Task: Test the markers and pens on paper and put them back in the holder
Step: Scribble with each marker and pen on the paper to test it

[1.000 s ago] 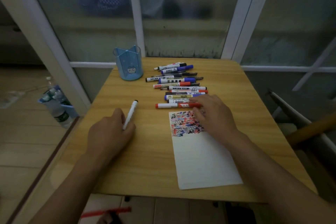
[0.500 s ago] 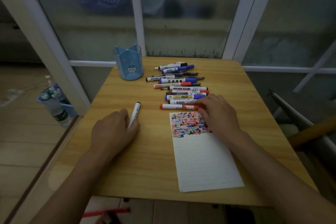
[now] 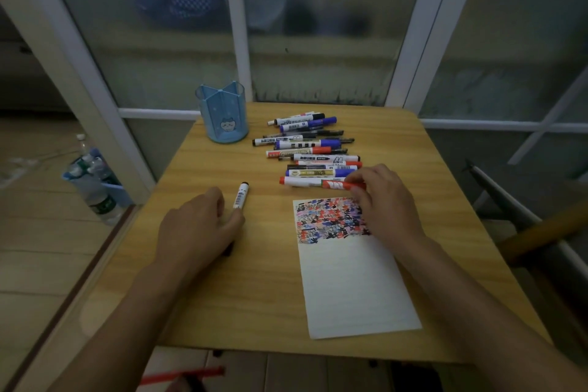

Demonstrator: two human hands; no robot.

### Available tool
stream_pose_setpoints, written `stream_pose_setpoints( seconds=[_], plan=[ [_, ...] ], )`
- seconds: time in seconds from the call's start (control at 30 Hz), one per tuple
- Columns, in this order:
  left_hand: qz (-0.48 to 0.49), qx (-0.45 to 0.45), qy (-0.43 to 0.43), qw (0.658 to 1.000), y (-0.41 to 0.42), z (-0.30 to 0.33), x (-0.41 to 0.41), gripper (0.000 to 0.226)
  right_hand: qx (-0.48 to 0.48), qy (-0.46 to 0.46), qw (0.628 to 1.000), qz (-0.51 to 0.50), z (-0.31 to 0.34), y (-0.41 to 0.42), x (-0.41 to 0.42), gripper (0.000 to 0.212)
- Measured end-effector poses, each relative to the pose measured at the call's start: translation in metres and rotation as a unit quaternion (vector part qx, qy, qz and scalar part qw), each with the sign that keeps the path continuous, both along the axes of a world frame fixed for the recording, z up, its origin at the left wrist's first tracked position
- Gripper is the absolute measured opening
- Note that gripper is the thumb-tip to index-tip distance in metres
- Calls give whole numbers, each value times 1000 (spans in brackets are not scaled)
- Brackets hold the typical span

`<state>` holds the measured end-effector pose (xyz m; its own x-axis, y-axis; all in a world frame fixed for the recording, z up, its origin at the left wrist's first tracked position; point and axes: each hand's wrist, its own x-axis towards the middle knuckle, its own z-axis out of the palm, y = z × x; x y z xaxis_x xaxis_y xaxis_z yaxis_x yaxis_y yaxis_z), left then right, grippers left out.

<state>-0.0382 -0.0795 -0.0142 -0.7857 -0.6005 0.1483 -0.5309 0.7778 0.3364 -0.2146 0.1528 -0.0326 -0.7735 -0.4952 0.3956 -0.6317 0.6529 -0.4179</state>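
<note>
- I am looking down at a smooth wood-grain table with rounded corners; a white sheet of paper is lying flat on it, its far end crowded with red, blue and black scribbles.
- My left hand is grasping a white marker with a black cap, barcode on the barrel, its long axis running away from me, cap end leaning slightly right.
- My right hand is pinching the red marker (white barrel, red ends), which is lying crosswise, left to right, just beyond the paper.
- Behind it, a row of markers is lying roughly parallel.
- The translucent blue holder, round with inner dividers, is standing upright at the far left.
</note>
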Motion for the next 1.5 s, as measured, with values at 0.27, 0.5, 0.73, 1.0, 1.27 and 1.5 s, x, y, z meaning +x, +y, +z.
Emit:
stream_pose_setpoints(
  seconds=[0.27, 0.5, 0.73, 1.0, 1.27, 1.5],
  plan=[
    [-8, -9, -18, 1000, 4, 1, -2, 28, -53, -59, 997, 5, 4, 5, 5, 18],
    [-117, -55, 191, 973, 15, 15, -4, 27, -71, -125, 987, 70, 23, 11, 22, 16],
    [-238, -24, 140, 961, 50, 11, -23, 40, -129, -262, 949, 119, 43, 18, 48, 18],
    [-300, 203, 212, 908, 69, 21, -31, 21, 38, -46, 990, 131, 37, 23, 54, 32],
    [-243, 318, 216, 890, 76, 20, -43, 32, -260, -409, 866, 126, 48, 22, 52, 6],
    [-297, 229, 88, 923, 84, 8, -42, 13, -319, -519, 787, 99, 51, 28, 47, 31]
  ],
)
